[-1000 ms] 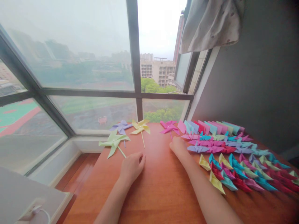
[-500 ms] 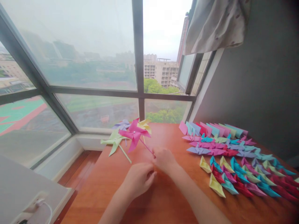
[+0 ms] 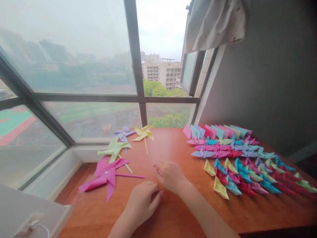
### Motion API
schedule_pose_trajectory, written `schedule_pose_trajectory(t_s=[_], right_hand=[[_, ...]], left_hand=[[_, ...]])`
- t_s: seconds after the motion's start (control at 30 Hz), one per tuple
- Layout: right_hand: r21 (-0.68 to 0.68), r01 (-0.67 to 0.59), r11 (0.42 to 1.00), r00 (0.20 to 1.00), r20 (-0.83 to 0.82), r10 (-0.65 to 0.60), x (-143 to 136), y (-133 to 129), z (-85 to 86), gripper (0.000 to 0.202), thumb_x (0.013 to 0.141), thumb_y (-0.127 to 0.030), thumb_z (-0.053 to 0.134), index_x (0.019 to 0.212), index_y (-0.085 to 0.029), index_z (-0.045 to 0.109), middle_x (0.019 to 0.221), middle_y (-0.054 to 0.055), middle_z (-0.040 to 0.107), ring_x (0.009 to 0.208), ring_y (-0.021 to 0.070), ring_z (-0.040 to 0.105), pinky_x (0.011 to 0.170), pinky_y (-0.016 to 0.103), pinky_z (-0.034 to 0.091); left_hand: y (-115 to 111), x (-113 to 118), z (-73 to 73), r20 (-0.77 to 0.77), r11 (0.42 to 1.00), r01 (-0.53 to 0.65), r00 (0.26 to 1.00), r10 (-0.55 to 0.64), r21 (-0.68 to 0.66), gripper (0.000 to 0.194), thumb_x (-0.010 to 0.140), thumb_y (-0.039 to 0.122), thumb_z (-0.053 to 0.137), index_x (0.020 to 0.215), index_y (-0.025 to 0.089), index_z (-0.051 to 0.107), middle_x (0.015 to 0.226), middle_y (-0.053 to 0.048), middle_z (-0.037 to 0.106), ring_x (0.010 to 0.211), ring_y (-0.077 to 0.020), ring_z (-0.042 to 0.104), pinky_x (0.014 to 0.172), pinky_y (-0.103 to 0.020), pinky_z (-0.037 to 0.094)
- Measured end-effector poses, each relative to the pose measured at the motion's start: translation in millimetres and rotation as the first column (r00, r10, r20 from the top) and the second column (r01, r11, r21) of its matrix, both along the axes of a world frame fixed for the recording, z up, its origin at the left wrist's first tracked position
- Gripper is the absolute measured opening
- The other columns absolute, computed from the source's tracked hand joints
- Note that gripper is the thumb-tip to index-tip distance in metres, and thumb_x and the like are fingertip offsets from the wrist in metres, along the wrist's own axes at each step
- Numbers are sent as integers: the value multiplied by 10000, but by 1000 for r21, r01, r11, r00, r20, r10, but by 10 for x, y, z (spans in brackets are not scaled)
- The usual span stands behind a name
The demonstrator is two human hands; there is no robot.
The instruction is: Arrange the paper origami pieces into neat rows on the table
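Observation:
A pink paper pinwheel point(image 3: 106, 175) lies at the table's left edge, its stick pointing right toward my hands. My right hand point(image 3: 170, 175) hovers or rests just beyond the stick's end, apart from it, fingers loosely bent and holding nothing. Nearer to me, my left hand point(image 3: 142, 201) lies on the table with its fingers curled in and the thumb alongside; nothing shows in it. Behind the pink one are a green pinwheel point(image 3: 115, 148), a purple pinwheel point(image 3: 123, 134) and a yellow pinwheel point(image 3: 143, 132).
Rows of folded paper boats point(image 3: 232, 185), paper cranes point(image 3: 203, 154) and upright folded paper pieces point(image 3: 225, 131) fill the right side of the wooden table point(image 3: 173, 211). Windows run along the far and left sides. A curtain point(image 3: 215, 26) hangs at upper right.
The pink pinwheel, held by its stick in my right hand before, now lies farther left and closer to me, let go. The view has turned slightly right.

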State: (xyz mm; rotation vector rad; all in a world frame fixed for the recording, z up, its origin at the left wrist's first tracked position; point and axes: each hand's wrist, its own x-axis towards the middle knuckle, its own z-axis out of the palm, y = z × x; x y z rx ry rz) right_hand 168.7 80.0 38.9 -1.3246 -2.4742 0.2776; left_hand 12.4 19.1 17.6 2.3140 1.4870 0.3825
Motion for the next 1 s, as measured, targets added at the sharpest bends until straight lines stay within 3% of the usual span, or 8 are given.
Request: schedule_pose_trajectory(t_s=[0.13, 0.3, 0.47, 0.63, 0.8, 1.0], right_hand=[[-28, 150, 988, 980, -131, -152, 499, -249, -92, 194, 950, -218, 460, 994, -228, 649, 900, 18, 687, 843, 145, 640, 741, 223, 430], [-32, 332, 943, 889, -325, -324, 1172, -644, -215, 243, 956, -256, 420, 964, -216, 660, 859, 48, 683, 741, 162, 632, 698, 267, 478], [66, 568, 820, 773, -387, -504, 1913, -918, -260, 254, 952, -345, 447, 993, -221, 665, 999, 90, 698, 892, 208, 662, 794, 319, 533], [190, 685, 704, 720, -325, -613, 2563, -987, -338, 297, 918, -415, 468, 1000, -216, 673, 1060, 96, 695, 981, 239, 660, 893, 378, 531], [267, 683, 680, 731, -266, -629, 2897, -903, -477, 373, 906, -438, 468, 1103, -185, 660, 1158, 118, 669, 1120, 262, 605, 1006, 436, 474], [303, 657, 691, 748, -143, -648, 2906, -669, -635, 433, 913, -435, 452, 1170, -152, 656, 1325, 161, 571, 1273, 293, 489, 1069, 490, 408]], left_hand=[[69, 69, 60, -67, 1000, 21, 997, -22, -21, 216, 914, 260, 473, 714, 211, 538, 739, -21, 646, 709, -183, 587, 635, -275, 361], [131, 349, 100, 8, 994, 100, 995, -100, -50, 162, 916, 217, 458, 828, 223, 594, 823, -32, 659, 785, -192, 612, 670, -269, 408], [120, 746, 79, 160, 984, 178, 972, -172, -25, 215, 902, 197, 475, 1059, 243, 614, 1039, -69, 667, 989, -225, 624, 858, -323, 482], [119, 1112, 56, 203, 963, 267, 943, -265, 18, 433, 852, 223, 565, 1284, 229, 524, 1359, -121, 542, 1233, -273, 528, 1066, -426, 425], [182, 1441, -10, 201, 959, 282, 940, -275, -7, 703, 789, 302, 683, 1426, 201, 404, 1546, -178, 327, 1416, -339, 338, 1153, -503, 333], [342, 1855, -176, 231, 959, 271, 931, -283, 81, 1017, 633, 422, 840, 1478, 246, 303, 1598, -201, 193, 1449, -399, 251, 1123, -581, 330]])
